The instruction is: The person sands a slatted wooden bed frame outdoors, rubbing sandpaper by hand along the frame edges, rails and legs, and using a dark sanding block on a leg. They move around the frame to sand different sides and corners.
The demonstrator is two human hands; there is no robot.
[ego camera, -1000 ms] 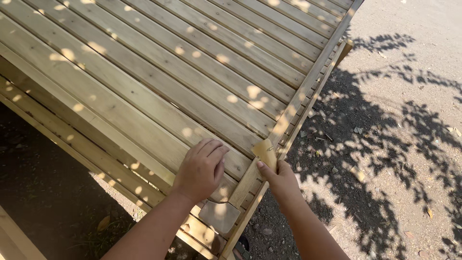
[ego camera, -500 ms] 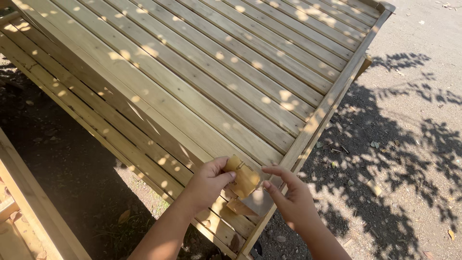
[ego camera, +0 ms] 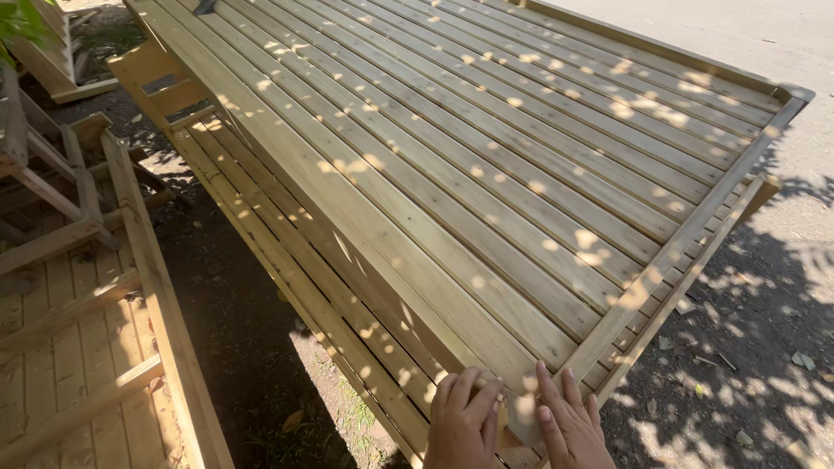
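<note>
A large slatted wooden panel (ego camera: 486,174) lies tilted, with its near corner between my hands at the bottom edge of the view. My left hand (ego camera: 463,421) has its fingers curled at that corner, over a small wooden block (ego camera: 504,415) of which only a sliver shows. My right hand (ego camera: 569,423) lies just to the right of it. Its fingers are straight and rest flat on the panel's corner frame (ego camera: 608,334). The two hands almost touch.
A second slatted layer (ego camera: 287,252) juts out under the panel's left edge. At the left stand wooden frames (ego camera: 52,182) and another boarded panel (ego camera: 78,365). Dark soil (ego camera: 234,330) lies between them. Shaded gravel ground (ego camera: 747,347) is at the right.
The view has swung up and left, so more of the panel shows. My hands have come together at the corner, and the block that was open to view in my left hand is now mostly covered.
</note>
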